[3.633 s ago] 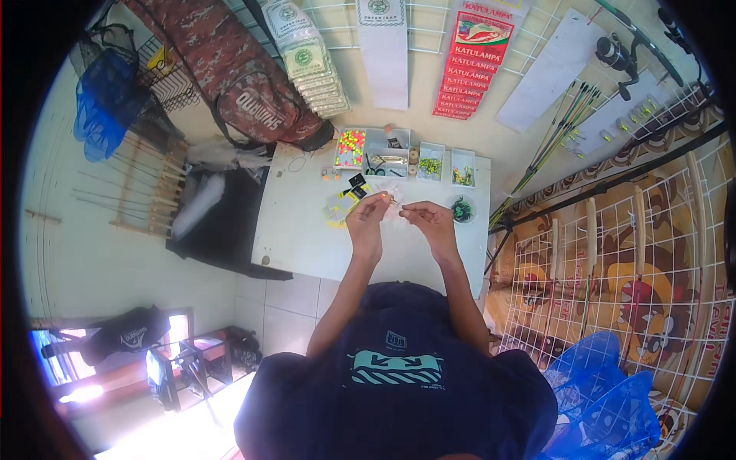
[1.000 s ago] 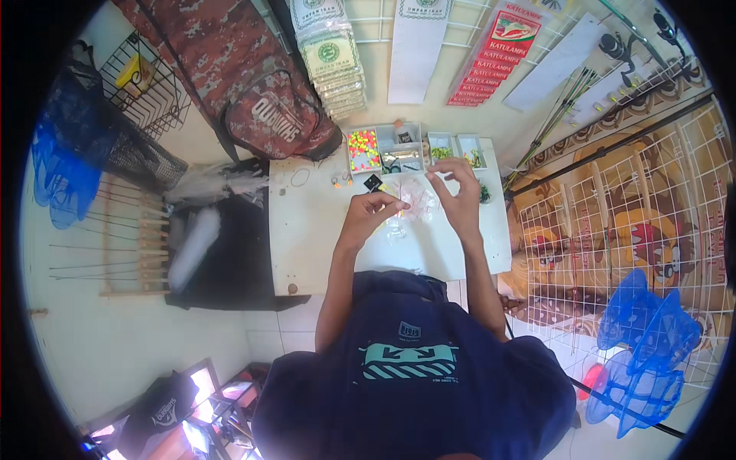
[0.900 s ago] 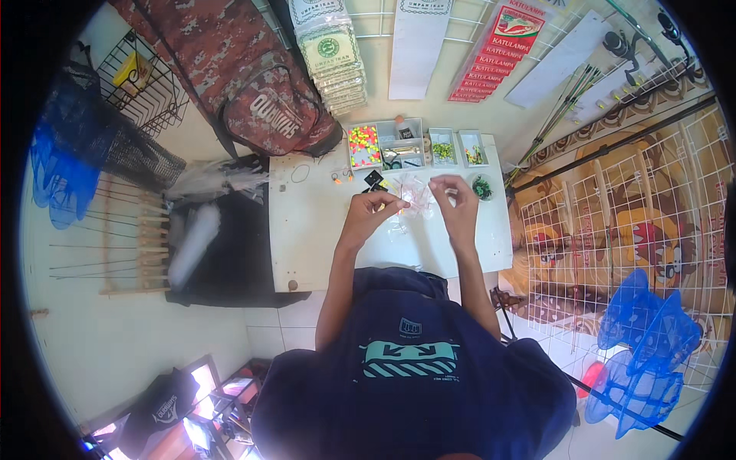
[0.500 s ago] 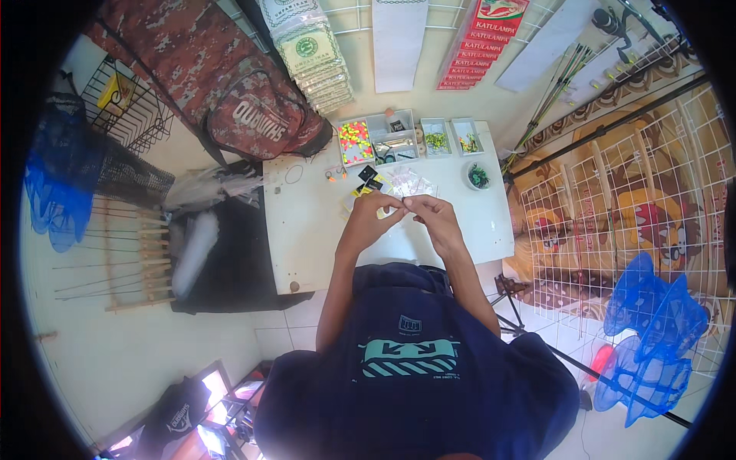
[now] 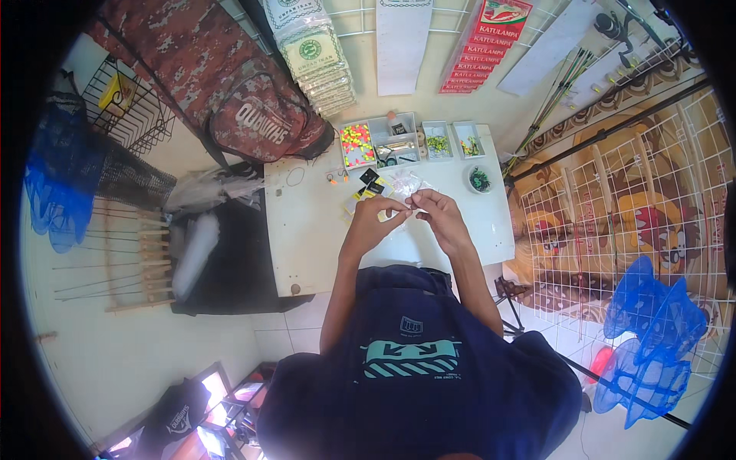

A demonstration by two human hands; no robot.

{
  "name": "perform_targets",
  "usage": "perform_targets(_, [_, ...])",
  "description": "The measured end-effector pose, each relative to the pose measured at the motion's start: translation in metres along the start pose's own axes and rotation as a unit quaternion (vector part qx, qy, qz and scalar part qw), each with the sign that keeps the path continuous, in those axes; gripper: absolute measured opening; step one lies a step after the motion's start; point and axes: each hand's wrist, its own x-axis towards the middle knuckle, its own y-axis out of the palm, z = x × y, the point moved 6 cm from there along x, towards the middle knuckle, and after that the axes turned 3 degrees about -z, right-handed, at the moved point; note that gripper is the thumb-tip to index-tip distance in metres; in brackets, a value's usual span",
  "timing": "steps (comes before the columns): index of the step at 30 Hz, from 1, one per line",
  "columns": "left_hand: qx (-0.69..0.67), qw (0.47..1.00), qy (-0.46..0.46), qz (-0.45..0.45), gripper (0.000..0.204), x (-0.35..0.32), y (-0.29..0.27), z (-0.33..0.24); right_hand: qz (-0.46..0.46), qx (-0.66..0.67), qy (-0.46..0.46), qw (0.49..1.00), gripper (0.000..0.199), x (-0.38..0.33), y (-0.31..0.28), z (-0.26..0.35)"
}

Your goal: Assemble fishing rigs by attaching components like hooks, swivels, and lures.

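Over the white table (image 5: 307,249), my left hand (image 5: 373,221) and my right hand (image 5: 443,220) meet fingertip to fingertip. Both are closed in a pinch; whatever sits between the fingers is too small to make out. Just beyond them lie clear plastic packets (image 5: 406,182). Small black packets (image 5: 372,181) and yellow-and-white ones are beside my left hand, partly hidden by it. Two small orange pieces (image 5: 333,179) rest further left.
Along the table's far edge stand a tray of pink and yellow beads (image 5: 356,144), a divided white box (image 5: 403,126), two small trays (image 5: 438,143) and a round bowl of dark green pieces (image 5: 479,180). A camouflage bag (image 5: 264,123) hangs at the left, blue nets (image 5: 652,307) at the right.
My right hand's fingers have shifted slightly and curled up more at the meeting point. The left hand stays nearly in place, still pinched. The view has moved a little.
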Motion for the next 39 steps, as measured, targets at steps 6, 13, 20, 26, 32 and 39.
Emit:
perform_targets(6, [-0.020,1.000,-0.012,0.000,0.015,-0.003,0.001,0.006,0.004,0.041,-0.033,0.999,0.016,-0.001,0.003,0.004])
perform_targets(13, [-0.027,0.999,-0.025,0.007,0.014,-0.005,0.002,0.008,-0.022,0.118,-0.042,0.992,0.028,-0.003,0.001,0.003])
perform_targets(20, [-0.036,0.999,-0.018,0.007,0.015,-0.005,0.003,0.006,-0.025,0.135,-0.046,0.989,0.032,0.000,-0.003,0.002])
perform_targets(26, [-0.034,0.999,-0.027,0.005,0.014,-0.005,0.002,0.008,-0.023,0.089,-0.044,0.995,0.037,-0.001,-0.001,0.012])
perform_targets(32, [-0.030,0.999,-0.027,0.006,0.014,-0.006,0.001,0.008,-0.048,0.075,-0.062,0.994,0.037,-0.001,-0.007,0.013])
perform_targets(39, [-0.040,0.999,-0.031,0.009,0.014,-0.005,0.002,0.011,-0.057,0.068,-0.051,0.995,0.036,0.001,-0.008,0.013])
